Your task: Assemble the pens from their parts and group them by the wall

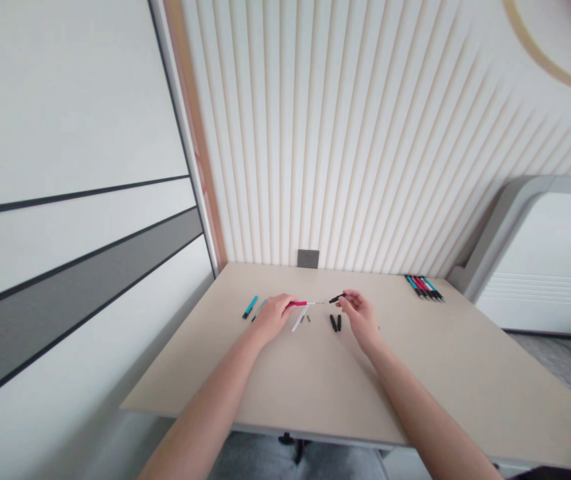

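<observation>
My left hand point(279, 311) is closed on a red pen barrel point(299, 303). A thin white refill point(316, 303) sticks out of the barrel towards the right. Between the fingers of my right hand point(359, 312) is a black pen grip section point(336, 299), held a little apart from the refill's tip. Two black grip sections point(335, 323) lie on the table below it. White refills point(300, 319) and small dark springs or bits point(308, 319) rest below the red barrel. A blue pen barrel point(250, 306) lies left of my left hand, and another blue one is partly hidden by that hand.
A row of several blue, red and black pens point(424, 288) lies at the back right of the beige table point(315, 380). Behind it stands a ribbed white wall with a dark socket point(308, 259). A white panelled surface point(80, 267) borders the left side.
</observation>
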The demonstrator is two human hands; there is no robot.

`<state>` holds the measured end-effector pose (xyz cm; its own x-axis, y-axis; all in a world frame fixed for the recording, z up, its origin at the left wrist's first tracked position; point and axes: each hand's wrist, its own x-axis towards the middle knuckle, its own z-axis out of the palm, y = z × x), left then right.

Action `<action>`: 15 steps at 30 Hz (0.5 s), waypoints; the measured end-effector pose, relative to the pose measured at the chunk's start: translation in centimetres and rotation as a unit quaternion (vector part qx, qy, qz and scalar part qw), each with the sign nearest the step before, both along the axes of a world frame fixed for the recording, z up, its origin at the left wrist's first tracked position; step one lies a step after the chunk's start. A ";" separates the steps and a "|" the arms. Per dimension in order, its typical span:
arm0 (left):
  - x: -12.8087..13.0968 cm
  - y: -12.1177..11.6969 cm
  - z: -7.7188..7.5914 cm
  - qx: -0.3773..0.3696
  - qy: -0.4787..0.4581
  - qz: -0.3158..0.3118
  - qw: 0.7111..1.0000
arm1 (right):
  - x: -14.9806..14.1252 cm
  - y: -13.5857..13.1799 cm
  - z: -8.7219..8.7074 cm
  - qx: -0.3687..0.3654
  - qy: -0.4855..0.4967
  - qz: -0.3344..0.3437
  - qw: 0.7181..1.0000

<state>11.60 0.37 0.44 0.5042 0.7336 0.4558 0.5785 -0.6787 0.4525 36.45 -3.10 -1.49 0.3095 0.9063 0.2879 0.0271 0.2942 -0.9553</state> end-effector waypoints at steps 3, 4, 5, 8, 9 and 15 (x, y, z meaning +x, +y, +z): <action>0.1 -0.1 0.1 0.000 -0.001 0.000 1.000 | -0.2 -0.1 -0.1 -0.003 0.009 0.011 1.000; 0.1 -0.1 0.1 0.000 -0.001 0.000 1.000 | -0.2 -0.1 -0.1 -0.005 0.010 0.015 1.000; 0.1 -0.1 0.2 -0.001 -0.002 0.001 1.000 | -0.1 -0.1 -0.2 -0.007 0.011 0.019 1.000; 0.1 0.0 0.1 -0.001 -0.003 0.000 1.000 | -0.1 -0.1 -0.2 -0.014 0.010 0.033 0.999; 0.0 0.0 0.1 0.000 -0.004 -0.003 1.000 | -0.1 -0.1 -0.2 -0.017 0.008 0.040 0.999; 0.1 0.2 -0.3 -0.001 0.001 -0.042 0.999 | -0.9 -0.6 -0.2 -0.046 -0.027 0.106 0.993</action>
<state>11.68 0.52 0.19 0.5640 0.6897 0.4541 0.5209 -0.7238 0.4525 35.55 -3.73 -1.65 0.0947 0.9728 0.2113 0.0250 0.2099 -0.9774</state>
